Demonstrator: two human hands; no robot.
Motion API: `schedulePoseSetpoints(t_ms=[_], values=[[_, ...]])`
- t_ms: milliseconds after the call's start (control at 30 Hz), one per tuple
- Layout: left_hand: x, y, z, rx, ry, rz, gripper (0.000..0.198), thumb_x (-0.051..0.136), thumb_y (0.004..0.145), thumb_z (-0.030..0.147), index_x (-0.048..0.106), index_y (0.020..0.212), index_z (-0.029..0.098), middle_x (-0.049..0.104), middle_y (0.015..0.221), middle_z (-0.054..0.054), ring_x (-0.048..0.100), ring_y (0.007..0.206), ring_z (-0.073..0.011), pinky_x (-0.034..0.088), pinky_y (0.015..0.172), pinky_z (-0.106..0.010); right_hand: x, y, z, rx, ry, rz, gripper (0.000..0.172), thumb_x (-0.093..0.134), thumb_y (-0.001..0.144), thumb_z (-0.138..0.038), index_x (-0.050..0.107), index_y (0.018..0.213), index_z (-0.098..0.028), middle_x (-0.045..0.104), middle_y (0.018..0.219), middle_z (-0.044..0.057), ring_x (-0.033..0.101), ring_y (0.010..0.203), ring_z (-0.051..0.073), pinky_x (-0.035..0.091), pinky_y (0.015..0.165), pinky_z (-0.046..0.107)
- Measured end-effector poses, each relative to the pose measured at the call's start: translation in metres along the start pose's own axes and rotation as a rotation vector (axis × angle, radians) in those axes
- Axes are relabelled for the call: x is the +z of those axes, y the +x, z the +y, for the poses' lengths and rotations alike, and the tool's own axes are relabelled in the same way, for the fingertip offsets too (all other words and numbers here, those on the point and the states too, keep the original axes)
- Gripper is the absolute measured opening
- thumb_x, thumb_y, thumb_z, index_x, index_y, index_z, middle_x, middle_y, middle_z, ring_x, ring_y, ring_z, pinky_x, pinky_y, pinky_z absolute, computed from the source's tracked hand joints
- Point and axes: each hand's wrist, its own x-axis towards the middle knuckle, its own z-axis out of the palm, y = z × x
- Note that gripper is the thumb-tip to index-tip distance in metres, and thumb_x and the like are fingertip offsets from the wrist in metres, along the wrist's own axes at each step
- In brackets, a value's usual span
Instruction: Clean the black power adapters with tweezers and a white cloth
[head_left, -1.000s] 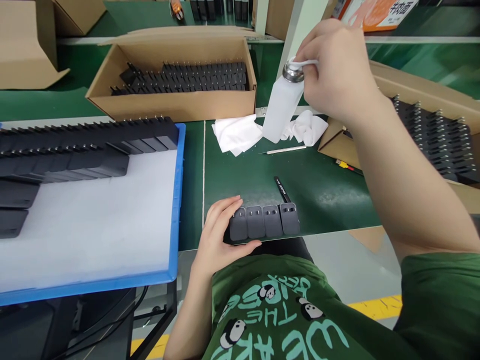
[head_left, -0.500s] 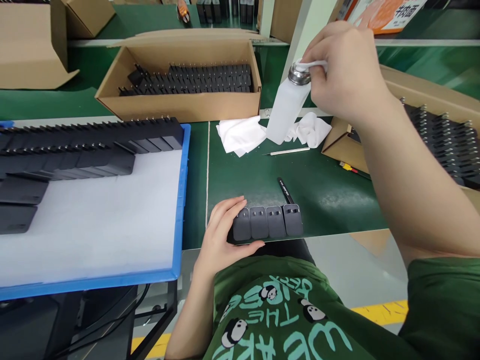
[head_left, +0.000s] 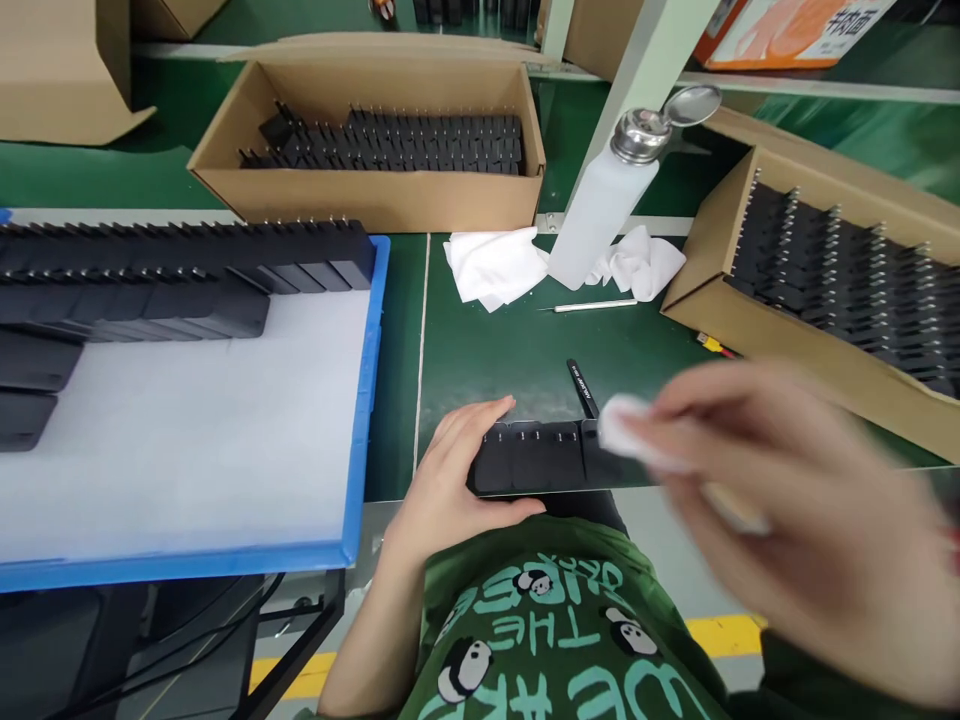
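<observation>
- Clasping the left end of the charger row (head_left: 536, 458) at the near edge of the table (head_left: 510, 345): left hand (head_left: 450, 480), fingers and thumb around it.
- Blurred right hand (head_left: 757, 490) pinches a white wipe (head_left: 626, 432) against the row's right end.

Factory assembly line: green bench (head_left: 510, 350), cartons (head_left: 375, 200) of black adapters (head_left: 420, 145)

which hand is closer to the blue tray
Left. The left hand sits just right of the tray, on the chargers; the right hand, holding a wipe, is farther right, beyond them.
</observation>
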Motion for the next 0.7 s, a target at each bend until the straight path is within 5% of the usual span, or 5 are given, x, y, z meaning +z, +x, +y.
schedulePoseSetpoints(t_ms=[100,300,467,600,700], values=[[-0.005,0.008,0.005,0.019,0.019,-0.101,0.089,0.084,0.078,0.046,0.036,0.151,0.030,0.062,0.140,-0.008,0.059,0.128,-0.0279,0.044,0.113,-0.047,0.044,-0.035,-0.018,0.026,0.101,-0.170,0.042,0.045,0.094,0.000,0.056,0.132,-0.014,0.058,0.104,0.012,0.062,0.082,0.014,0.057,0.068,0.022],[-0.005,0.018,0.014,0.102,0.114,-0.097,0.068,0.078,0.085,0.041,0.045,0.143,0.025,0.068,0.131,-0.007,0.064,0.118,-0.0244,0.040,0.114,-0.044,0.099,-0.044,-0.028,0.129,-0.097,-0.057,0.053,0.043,0.097,-0.002,0.038,0.149,-0.014,0.057,0.113,0.017,0.061,0.098,0.024,0.059,0.088,0.042],[0.002,0.019,0.021,0.078,0.228,-0.015,0.049,0.075,0.087,0.036,0.056,0.130,0.021,0.071,0.119,-0.007,0.066,0.109,-0.0256,0.048,0.103,-0.043,0.103,-0.048,-0.039,0.104,-0.216,-0.071,0.051,0.042,0.093,0.005,0.046,0.143,-0.003,0.061,0.112,0.022,0.062,0.102,0.030,0.059,0.089,0.047],[0.006,0.020,0.020,0.084,0.233,0.019,0.042,0.075,0.086,0.033,0.059,0.123,0.020,0.072,0.113,-0.007,0.067,0.102,-0.0258,0.052,0.091,-0.040,0.095,-0.065,-0.048,0.134,-0.155,-0.101,0.055,0.037,0.092,0.002,0.049,0.145,-0.008,0.064,0.118,0.022,0.064,0.103,0.032,0.058,0.094,0.050],[0.004,0.019,0.019,0.065,0.226,-0.009,0.048,0.074,0.087,0.032,0.056,0.130,0.021,0.070,0.119,-0.009,0.066,0.107,-0.0266,0.051,0.095,-0.041,0.077,-0.071,-0.049,0.121,0.018,-0.153,0.055,0.037,0.092,0.001,0.052,0.143,-0.013,0.069,0.108,0.014,0.066,0.099,0.026,0.061,0.091,0.039]])
